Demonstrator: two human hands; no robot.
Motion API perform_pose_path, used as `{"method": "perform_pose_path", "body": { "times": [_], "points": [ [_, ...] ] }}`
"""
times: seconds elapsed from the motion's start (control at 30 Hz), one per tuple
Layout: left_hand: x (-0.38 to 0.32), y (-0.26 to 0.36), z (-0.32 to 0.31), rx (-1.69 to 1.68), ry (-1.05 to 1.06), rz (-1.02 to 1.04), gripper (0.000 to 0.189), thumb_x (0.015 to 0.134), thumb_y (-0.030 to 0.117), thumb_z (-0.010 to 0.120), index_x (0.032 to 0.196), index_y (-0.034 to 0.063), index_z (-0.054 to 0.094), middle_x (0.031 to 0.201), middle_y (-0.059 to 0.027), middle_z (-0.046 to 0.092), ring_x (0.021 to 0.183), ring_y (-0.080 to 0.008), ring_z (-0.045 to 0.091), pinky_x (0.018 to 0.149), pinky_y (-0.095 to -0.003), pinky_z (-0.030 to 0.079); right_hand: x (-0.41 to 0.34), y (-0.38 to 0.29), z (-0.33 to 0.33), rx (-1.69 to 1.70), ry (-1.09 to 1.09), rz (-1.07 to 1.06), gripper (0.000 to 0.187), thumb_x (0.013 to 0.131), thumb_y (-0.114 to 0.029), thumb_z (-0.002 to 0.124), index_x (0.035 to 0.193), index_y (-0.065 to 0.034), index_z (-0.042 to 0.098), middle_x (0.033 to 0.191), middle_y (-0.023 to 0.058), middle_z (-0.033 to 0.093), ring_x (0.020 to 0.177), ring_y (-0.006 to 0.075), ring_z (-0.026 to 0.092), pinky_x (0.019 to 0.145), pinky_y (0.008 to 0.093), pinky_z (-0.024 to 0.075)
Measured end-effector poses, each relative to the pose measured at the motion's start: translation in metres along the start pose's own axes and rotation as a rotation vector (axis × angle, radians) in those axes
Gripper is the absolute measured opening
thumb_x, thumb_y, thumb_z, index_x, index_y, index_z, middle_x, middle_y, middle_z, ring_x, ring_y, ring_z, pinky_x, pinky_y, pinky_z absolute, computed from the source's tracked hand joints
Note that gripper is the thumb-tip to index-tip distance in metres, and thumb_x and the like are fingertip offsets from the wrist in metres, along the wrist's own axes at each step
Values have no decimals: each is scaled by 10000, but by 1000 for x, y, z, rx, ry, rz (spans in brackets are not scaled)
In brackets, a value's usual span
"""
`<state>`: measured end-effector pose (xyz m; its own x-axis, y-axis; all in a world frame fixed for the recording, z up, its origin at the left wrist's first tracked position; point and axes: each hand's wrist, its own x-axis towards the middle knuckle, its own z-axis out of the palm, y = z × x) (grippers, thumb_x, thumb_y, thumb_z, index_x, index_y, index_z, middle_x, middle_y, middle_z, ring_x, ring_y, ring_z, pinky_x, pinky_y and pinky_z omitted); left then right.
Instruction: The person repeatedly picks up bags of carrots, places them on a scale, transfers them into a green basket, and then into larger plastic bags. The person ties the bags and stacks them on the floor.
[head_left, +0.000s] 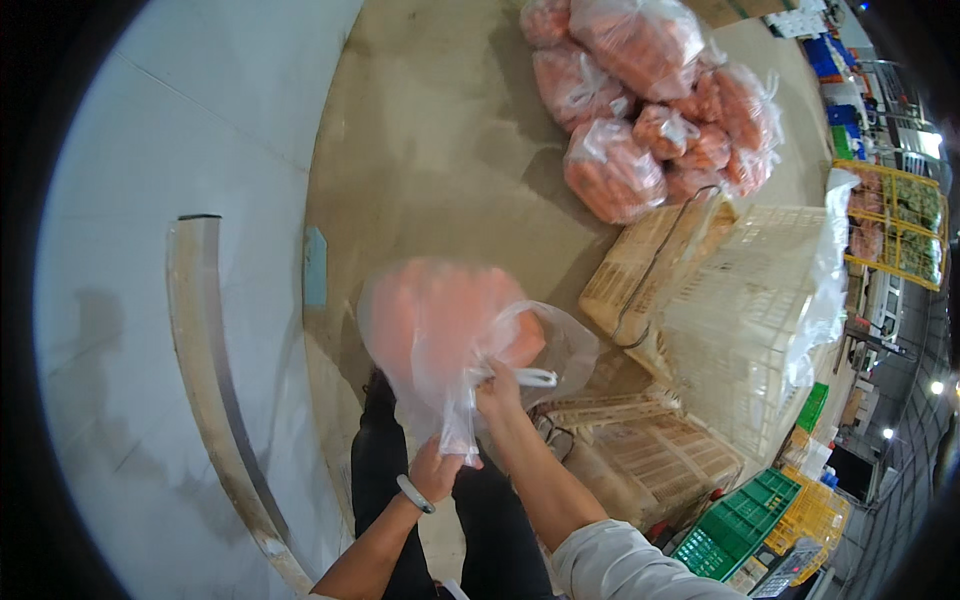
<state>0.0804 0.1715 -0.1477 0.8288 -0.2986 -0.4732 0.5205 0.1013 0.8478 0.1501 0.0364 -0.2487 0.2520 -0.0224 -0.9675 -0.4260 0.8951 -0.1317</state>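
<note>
A large clear plastic bag (450, 315) full of orange carrots hangs in front of my legs, somewhat blurred. My left hand (439, 469) grips the gathered end of the bag and wears a pale bangle at the wrist. Just above and to the right, my right hand (496, 390) is closed around the bag's neck beside the carrots. A white strip-like piece (536, 377) sticks out to the right of that hand; whether it is a tie or a tool I cannot tell. A loose flap of clear plastic spreads to the right of the bag.
Several filled bags of carrots (615, 169) lie heaped on the floor at the top. Cream plastic crates (750, 315) stand to the right, one with a metal hook (652, 262) on it. A green crate (739, 525) is at lower right. A pale wall (150, 360) runs along the left.
</note>
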Motion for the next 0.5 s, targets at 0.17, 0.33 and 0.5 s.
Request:
{"method": "perform_pose_path", "body": {
  "times": [0.17, 0.33, 0.5],
  "points": [
    [-3, 9, -24, 10, 87, -45, 222, 874, 136, 421, 719, 26, 538, 557, -42, 479, 527, -151, 485, 514, -280, 378, 17, 28, -12, -1088, -144, -285, 357, 827, -223, 589, 1112, -14, 536, 945, 124, 613, 824, 270, 607, 737, 362, 475],
    [3, 27, -32, -249, 126, -322, 192, 857, 95, 448, 969, -22, 549, 618, -43, 506, 533, -106, 474, 518, -247, 381, 65, -93, -49, -2054, -517, -1027, 667, 645, -349, 761, 1179, -62, 485, 971, 134, 601, 921, 308, 576, 795, 390, 471],
    [-3, 27, -62, 30, 14, -520, 258, 873, 200, 527, 966, -29, 602, 625, -22, 544, 570, -108, 522, 555, -241, 425, 29, -195, -102, -3032, 243, 252, 860, 681, -352, 751, 1361, -82, 298, 1260, 176, 470, 1078, 361, 511, 960, 420, 371]
  ]
}}
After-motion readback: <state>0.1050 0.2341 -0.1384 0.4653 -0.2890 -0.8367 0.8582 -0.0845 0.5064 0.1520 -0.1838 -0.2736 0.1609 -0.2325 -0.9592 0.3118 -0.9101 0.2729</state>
